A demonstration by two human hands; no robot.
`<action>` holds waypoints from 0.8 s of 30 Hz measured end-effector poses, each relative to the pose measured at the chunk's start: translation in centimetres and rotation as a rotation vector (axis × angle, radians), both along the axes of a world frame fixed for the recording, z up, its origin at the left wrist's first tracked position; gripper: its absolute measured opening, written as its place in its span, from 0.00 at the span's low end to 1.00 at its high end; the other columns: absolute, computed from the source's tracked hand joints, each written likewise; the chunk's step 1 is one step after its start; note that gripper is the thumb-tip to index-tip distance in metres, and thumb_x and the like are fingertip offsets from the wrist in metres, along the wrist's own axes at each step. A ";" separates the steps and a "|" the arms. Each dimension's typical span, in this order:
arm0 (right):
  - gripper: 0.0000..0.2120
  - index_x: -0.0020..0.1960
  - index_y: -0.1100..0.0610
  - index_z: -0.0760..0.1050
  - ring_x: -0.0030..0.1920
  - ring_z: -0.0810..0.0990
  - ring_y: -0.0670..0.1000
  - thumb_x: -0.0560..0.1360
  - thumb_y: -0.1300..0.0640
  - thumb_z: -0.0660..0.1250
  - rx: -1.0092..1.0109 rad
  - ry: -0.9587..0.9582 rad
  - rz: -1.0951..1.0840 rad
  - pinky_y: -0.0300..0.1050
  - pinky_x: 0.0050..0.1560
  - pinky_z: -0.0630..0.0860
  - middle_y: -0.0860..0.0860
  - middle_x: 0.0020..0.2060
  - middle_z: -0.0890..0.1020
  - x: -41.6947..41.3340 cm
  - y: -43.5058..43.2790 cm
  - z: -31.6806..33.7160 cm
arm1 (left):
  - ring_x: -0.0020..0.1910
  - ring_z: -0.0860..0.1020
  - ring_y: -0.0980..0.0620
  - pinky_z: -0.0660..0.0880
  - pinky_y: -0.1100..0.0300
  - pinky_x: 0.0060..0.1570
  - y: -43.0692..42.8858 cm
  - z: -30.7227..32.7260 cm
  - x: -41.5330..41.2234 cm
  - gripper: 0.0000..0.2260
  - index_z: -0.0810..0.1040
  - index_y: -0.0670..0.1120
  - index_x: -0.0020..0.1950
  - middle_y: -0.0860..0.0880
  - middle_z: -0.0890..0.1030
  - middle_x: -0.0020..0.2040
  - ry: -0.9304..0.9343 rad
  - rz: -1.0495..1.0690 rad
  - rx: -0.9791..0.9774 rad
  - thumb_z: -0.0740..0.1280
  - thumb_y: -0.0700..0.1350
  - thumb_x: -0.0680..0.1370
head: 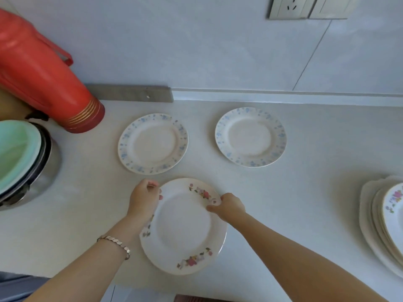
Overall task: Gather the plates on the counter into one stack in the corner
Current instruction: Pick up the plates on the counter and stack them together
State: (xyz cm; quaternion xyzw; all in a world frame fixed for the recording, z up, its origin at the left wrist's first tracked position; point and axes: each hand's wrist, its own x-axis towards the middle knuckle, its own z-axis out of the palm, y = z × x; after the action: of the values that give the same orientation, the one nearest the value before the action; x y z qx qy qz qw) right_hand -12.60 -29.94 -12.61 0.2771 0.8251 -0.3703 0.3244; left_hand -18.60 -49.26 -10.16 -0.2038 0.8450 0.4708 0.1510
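Both my hands grip one floral plate [182,225] at the near middle of the counter [305,149]. My left hand [145,198] clasps the plate's far-left rim, fingers curled over the edge; a bracelet [115,244] sits on that wrist. My right hand [229,207] pinches the far-right rim, thumb on top beside the pink flower print. Whether the plate rests flat or is raised off the surface, I cannot tell.

Two blue-speckled plates lie flat beyond it, apart from each other: the left plate [153,143] just past my left hand, the right plate [250,136] nearer the wall [196,51]. Neither touches the floral plate.

A stack [379,219] of floral plates stands at the right edge of the counter, well apart from the others and partly out of view.

At the left stand a red flask [43,79] and a metal pot [41,171] holding a green bowl [15,149].
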 end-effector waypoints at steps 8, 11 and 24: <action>0.08 0.43 0.60 0.70 0.39 0.75 0.52 0.72 0.59 0.68 -0.293 0.179 -0.203 0.43 0.39 0.71 0.52 0.37 0.75 -0.4 2.5 3.0 | 0.35 0.74 0.50 0.76 0.61 0.38 -2.0 -1.8 -6.3 0.06 0.74 0.39 0.40 0.46 0.77 0.29 -0.192 0.533 0.391 0.61 0.34 0.76; 0.09 0.46 0.66 0.71 0.37 0.78 0.52 0.73 0.61 0.67 -0.305 0.283 -0.351 0.43 0.38 0.75 0.54 0.39 0.78 -0.3 4.5 5.3 | 0.59 0.76 0.46 0.73 0.55 0.60 -1.8 -1.8 -7.9 0.11 0.71 0.42 0.62 0.44 0.77 0.53 -0.275 0.628 0.700 0.60 0.39 0.79; 0.09 0.37 0.58 0.71 0.24 0.78 0.45 0.73 0.64 0.68 -0.218 0.536 -0.602 0.38 0.23 0.74 0.57 0.33 0.79 3.1 10.1 6.5 | 0.41 0.78 0.55 0.79 0.62 0.52 -1.2 -0.2 -6.7 0.11 0.73 0.45 0.43 0.49 0.82 0.37 -0.248 0.583 0.903 0.60 0.30 0.77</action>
State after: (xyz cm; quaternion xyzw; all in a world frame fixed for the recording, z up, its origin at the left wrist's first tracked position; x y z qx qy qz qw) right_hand -9.46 -19.80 -6.08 0.3636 0.7185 -0.5929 0.0030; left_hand -25.30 -50.42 -10.40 -0.3982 0.4436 0.7812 0.1851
